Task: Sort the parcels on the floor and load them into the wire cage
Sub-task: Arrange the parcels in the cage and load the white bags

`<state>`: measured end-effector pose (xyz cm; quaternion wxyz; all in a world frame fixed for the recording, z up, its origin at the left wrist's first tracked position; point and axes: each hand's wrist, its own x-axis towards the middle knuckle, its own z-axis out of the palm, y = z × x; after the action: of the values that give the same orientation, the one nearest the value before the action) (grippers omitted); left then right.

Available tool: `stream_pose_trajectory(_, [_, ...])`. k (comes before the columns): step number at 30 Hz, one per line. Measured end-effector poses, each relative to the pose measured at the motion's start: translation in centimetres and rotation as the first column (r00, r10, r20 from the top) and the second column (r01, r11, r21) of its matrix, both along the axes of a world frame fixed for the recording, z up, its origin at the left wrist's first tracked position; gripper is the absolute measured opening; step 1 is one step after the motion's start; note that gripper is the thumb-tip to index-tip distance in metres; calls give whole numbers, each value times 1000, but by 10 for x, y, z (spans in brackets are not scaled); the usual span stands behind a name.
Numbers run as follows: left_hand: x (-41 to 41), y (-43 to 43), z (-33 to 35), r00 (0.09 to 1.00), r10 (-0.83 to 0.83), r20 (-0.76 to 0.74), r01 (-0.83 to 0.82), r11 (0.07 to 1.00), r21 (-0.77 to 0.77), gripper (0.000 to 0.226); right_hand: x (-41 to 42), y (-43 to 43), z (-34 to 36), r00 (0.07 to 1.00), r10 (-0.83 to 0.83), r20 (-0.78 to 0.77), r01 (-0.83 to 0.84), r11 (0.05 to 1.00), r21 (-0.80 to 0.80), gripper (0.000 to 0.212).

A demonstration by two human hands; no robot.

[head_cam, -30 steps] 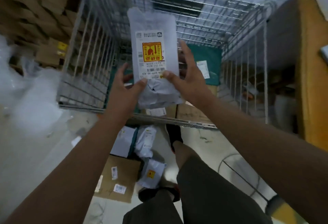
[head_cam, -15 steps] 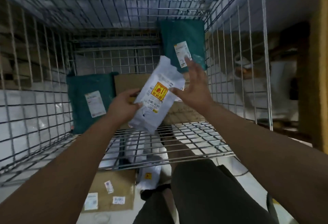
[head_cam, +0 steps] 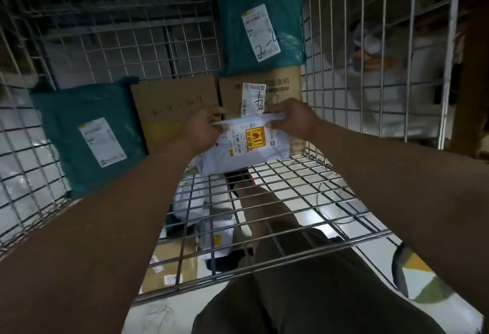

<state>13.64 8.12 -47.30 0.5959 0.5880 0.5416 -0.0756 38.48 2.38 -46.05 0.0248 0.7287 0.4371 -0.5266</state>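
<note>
I saw a teal mailer (head_cam: 87, 137) leaning at 9 o'clock against the wire cage (head_cam: 370, 69) wall, with a cardboard box (head_cam: 174, 111) just to its right. Left hand (head_cam: 201, 128) pinched the top left edge of the white parcel (head_cam: 251, 148), and right hand (head_cam: 293, 119) pinched the top right, fingers curled. The parcel was dead centre inside the cage, low over the mesh floor; I couldn't tell if it touched. A second teal mailer (head_cam: 259, 16) stood at 12 o'clock. Floor parcels (head_cam: 217, 233) showed through the mesh at 6 o'clock.

The floor (head_cam: 158, 315) holds white parcels (head_cam: 217, 227) and a cardboard box (head_cam: 172, 262)
</note>
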Motion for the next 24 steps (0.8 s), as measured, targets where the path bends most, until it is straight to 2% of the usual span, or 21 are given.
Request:
stream_pose_trajectory(4, [6, -13, -32, 993, 105, -59, -105, 994, 18, 45, 24, -14, -15, 991, -115, 75, 110, 992, 66, 33])
stream_pose_trajectory(7, [11, -26, -50, 990, 126, -56, -132, 986, -106, 46, 39, -21, -26, 984, -129, 124, 126, 992, 32, 31])
stream_pose_trajectory(11, [27, -39, -67, 992, 98, -81, -114, 966, -231, 65, 47, -28, -53, 981, -119, 156, 121, 993, 1, 29])
stream_pose_trajectory(13, [35, -46, -77, 995, 20, -96, -41, 975, -218, 66, 47, -30, -68, 980, -77, 181, 88, 995, -55, 34])
stream_pose_trajectory(15, [41, -49, -82, 991, -31, -129, 2, 976, -219, 67, 45, -33, -82, 969, 21, 247, 22, 985, -171, 48])
stream_pose_trajectory(18, [45, -47, -86, 987, -57, -153, 25, 979, -202, 70, 37, -35, -92, 892, 128, 434, 11, 953, -303, 63])
stream_pose_trajectory(19, [45, -44, -86, 982, -97, -163, 69, 983, -169, 67, 33, -35, -92, 873, 110, 475, 30, 960, -277, 62])
stream_pose_trajectory(21, [47, -32, -87, 976, -149, -161, 144, 989, -42, 53, 26, -27, -93, 883, 4, 470, 49, 994, -99, 61])
stream_pose_trajectory(23, [53, -9, -86, 986, -72, -147, 96, 983, 159, 42, 23, -9, -93, 911, -128, 393, 65, 983, 171, 69])
stream_pose_trajectory(24, [57, 7, -85, 989, -16, -146, 55, 963, 264, 49, 24, 5, -93, 917, -161, 364, 55, 957, 283, 75])
